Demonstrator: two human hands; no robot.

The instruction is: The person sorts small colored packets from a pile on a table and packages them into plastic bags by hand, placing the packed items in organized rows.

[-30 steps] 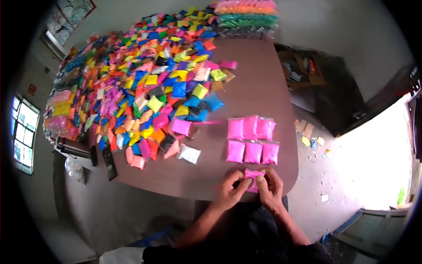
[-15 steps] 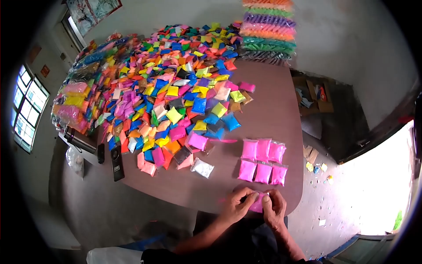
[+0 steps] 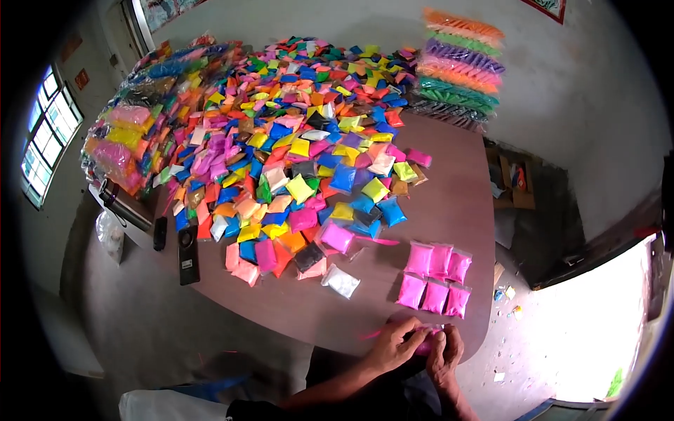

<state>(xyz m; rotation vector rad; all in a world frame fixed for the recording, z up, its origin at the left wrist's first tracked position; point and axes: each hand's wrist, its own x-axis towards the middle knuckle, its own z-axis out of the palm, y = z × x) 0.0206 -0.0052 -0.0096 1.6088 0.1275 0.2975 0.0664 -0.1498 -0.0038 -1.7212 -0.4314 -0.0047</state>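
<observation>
A small pink packet [image 3: 425, 344] is pinched between my two hands at the table's front edge, partly covered by the fingers. My left hand [image 3: 397, 345] is closed on its left side, and my right hand [image 3: 445, 351] grips its right side near the top. Just beyond them lie two rows of filled pink packets [image 3: 435, 297], flat on the brown table. A thin pink strip [image 3: 370, 335] lies beside my left hand. Farther left, a white packet [image 3: 341, 281] rests at the near edge of a large heap of many-coloured packets [image 3: 302, 147].
Stacked bundles in several colours [image 3: 460, 67] stand at the table's back right. Larger plastic bags [image 3: 123, 144] lie at the far left, near a dark bottle [image 3: 128, 205] and a black remote [image 3: 188, 256]. An open cardboard box [image 3: 518, 184] is beyond the right edge.
The head view has shifted, so the table and heap appear lower, and the pink packets sit farther right. Both hands keep hold of the pink packet, with slightly changed finger positions.
</observation>
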